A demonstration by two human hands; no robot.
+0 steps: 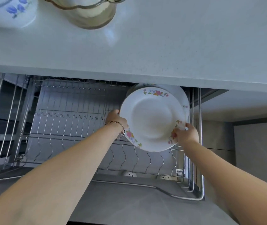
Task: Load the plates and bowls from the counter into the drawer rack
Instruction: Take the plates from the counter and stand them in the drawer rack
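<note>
A white plate with pink flower sprays [152,117] stands on edge over the right end of the wire drawer rack [74,114]. My left hand [115,118] grips its left rim and my right hand [185,133] pinches its lower right rim. Behind it, at least one more white plate [184,98] stands in the rack, mostly hidden. On the counter [162,46] above sit a white bowl with blue flowers [15,12] at the far left and a smoky glass bowl with a wavy rim [90,15] beside it, both cut off by the frame's top.
The rack's slots to the left of the plates hold nothing. The drawer's metal side rails [200,143] run close to my right hand. The counter's front edge [129,75] overhangs the back of the drawer. A grey cabinet front [251,143] stands at the right.
</note>
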